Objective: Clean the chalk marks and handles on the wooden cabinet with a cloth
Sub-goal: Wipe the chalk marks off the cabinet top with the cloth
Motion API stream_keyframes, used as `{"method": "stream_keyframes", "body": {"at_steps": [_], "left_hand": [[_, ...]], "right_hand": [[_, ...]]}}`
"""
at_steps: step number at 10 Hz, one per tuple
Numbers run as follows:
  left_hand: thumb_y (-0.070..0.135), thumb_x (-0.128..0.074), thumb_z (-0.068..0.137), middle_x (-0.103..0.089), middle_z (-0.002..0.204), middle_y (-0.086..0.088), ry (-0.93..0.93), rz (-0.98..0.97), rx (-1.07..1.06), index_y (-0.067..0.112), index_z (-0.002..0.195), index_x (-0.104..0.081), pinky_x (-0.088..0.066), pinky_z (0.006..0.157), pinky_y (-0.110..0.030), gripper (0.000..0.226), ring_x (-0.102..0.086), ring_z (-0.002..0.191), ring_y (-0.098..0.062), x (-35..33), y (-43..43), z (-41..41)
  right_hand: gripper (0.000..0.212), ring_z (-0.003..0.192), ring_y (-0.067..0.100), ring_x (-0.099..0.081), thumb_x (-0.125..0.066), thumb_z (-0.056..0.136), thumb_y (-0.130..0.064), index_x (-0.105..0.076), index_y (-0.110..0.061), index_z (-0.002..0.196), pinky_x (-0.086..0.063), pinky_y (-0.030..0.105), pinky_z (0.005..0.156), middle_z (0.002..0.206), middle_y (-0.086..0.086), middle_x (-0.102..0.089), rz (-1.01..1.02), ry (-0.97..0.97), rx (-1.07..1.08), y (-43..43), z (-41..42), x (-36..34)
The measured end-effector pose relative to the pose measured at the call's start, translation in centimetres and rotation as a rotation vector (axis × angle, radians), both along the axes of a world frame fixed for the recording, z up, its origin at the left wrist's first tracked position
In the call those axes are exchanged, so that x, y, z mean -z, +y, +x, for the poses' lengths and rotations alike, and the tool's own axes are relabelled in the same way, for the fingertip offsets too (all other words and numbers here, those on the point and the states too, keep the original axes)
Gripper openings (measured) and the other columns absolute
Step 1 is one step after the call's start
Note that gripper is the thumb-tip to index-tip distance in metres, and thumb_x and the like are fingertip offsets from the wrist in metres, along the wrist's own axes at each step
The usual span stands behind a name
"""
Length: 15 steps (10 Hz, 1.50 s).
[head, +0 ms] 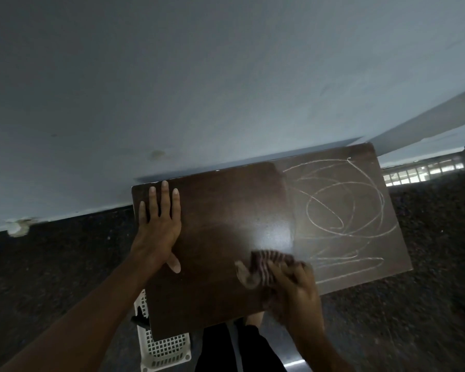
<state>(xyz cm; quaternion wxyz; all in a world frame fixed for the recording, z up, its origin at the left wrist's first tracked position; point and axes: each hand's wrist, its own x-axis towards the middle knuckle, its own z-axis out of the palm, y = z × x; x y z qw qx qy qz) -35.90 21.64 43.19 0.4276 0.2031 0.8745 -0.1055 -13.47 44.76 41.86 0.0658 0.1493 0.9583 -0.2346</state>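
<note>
Dark wooden cabinet top [226, 224] lying against pale wall [172, 89]; chalk marks [344, 208] covering its right half; left hand [160, 226] resting flat, fingers released; right hand [293, 288], blurred, clutching striped cloth [266, 264] at lower centre.

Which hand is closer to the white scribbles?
Right. The right hand, rubbing the cloth, is beside the chalk marks; the left hand lies flat at the far end.

Left hand [160, 224] lies flat on the cabinet [220, 210]; right hand [295, 291] presses a cloth [266, 264] beside the chalk marks [344, 208].
</note>
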Motion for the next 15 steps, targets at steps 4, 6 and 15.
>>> {"method": "stream_keyframes", "body": {"at_steps": [4, 6, 15], "left_hand": [[0.07, -0.087, 0.043, 0.069, 0.123, -0.021, -0.129, -0.075, -0.02, 0.006, 0.125, 0.057, 0.024, 0.107, -0.06, 0.178, 0.057, 0.119, -0.044, 0.4, 0.1, -1.4], [0.077, -0.084, 0.034, 0.068, 0.125, -0.019, -0.14, -0.089, -0.064, 0.009, 0.123, 0.058, 0.021, 0.113, -0.061, 0.182, 0.057, 0.121, -0.042, 0.1, 0.5, -1.3], [0.078, -0.084, 0.026, 0.064, 0.132, -0.019, -0.117, -0.022, -0.069, 0.01, 0.13, 0.054, 0.025, 0.108, -0.057, 0.186, 0.057, 0.124, -0.04, 0.5, -0.1, -1.1]], "right_hand": [[0.03, 0.103, 0.021, -0.062, -0.07, 0.081, -0.051, -0.07, -0.035, 0.106, -0.054, 0.046, 0.086, 0.115, 0.001, -0.06, -0.048, -0.026, 0.172, 1.7, -3.0, 1.1], [0.042, 0.1, 0.031, -0.058, -0.057, 0.091, -0.002, -0.066, -0.021, 0.126, -0.052, 0.046, 0.085, 0.116, 0.013, -0.061, -0.031, 0.061, 0.122, 3.6, -17.0, 0.5], [0.053, 0.12, 0.033, -0.052, -0.06, 0.082, 0.002, -0.065, -0.025, 0.127, -0.045, 0.05, 0.099, 0.128, 0.01, -0.06, -0.078, -0.009, 0.19, 2.2, -6.5, -0.4]]}}
